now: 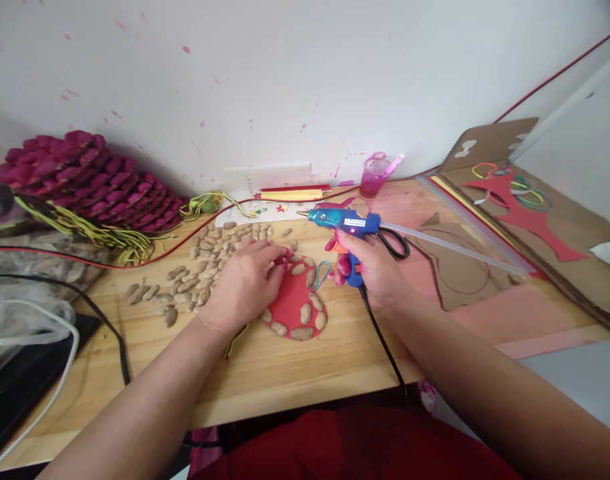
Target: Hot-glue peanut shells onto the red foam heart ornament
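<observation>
A blue glue gun [342,220] is gripped in my right hand [377,270], its nozzle pointing left and a clear glue stick out of its back. Below and left of it lies a red gourd-shaped piece [289,301], with peanuts [303,333] placed around its edge. My left hand [247,280] rests over the piece's upper left part, fingers bent and together near its top; whatever they pinch is too small to name. A teal loop of cord [323,274] lies at the piece's right edge.
Loose peanuts [187,283] lie to the left. Magenta-painted peanut bundles [89,180] lean at the back left. A cup of pink liquid [375,177] stands by the wall. Cut cardboard [462,267] and a red cutout [529,217] are at the right. Cables cross the wooden table [265,387].
</observation>
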`<state>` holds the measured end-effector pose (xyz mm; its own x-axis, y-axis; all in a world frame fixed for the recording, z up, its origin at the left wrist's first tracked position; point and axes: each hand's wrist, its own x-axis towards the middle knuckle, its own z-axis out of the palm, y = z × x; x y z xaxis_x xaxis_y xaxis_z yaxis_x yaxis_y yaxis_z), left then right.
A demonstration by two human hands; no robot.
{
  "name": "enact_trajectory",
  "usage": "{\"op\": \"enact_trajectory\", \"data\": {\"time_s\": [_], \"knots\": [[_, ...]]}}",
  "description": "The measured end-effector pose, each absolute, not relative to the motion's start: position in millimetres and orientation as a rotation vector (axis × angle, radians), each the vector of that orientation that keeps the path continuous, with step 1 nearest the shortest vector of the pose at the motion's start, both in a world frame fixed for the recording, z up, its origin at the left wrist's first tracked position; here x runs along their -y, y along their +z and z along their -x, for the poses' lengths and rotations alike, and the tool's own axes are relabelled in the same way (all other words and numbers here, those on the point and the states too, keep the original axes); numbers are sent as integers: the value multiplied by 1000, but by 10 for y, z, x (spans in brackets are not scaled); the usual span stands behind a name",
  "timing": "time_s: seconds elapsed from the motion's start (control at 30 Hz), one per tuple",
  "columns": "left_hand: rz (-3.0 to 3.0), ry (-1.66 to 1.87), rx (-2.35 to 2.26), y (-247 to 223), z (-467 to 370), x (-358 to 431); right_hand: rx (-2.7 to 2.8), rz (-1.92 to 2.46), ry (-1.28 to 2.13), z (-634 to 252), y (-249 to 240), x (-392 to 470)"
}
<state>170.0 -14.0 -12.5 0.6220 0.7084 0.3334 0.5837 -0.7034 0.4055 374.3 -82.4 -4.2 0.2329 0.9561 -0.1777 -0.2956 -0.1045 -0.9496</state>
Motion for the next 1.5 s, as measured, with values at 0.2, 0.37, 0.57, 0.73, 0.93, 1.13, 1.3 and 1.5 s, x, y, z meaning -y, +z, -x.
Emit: {"op": "enact_trajectory", "data": {"time_s": [0.2,0.37,0.57,0.73,0.93,1.13,1.3,1.5], "knots": [[-2671,645,-976,-121,-1746,168,755,1203,1232,-3741,-44,825],[-2688,642,-942,-153,-1769,170,751,1216,1235,-3734,-47,825],[-2698,637,-953,-166,-1773,168,737,1213,1255,-3740,-50,818],[-2688,641,-960,-201,-1767,163,730,1188,1264,-3732,-59,817],[-2698,613,-1031,-170,-1797,197,729,1206,1190,-3713,-31,840],[-2663,610,-1082,-155,-1817,235,727,1202,1249,-3740,-34,827],[-2582,735,-1128,-115,-1751,172,702,1182,1245,-3750,-60,828],[-2581,609,-1144,-83,-1737,167,708,1218,1197,-3754,-89,816]]}}
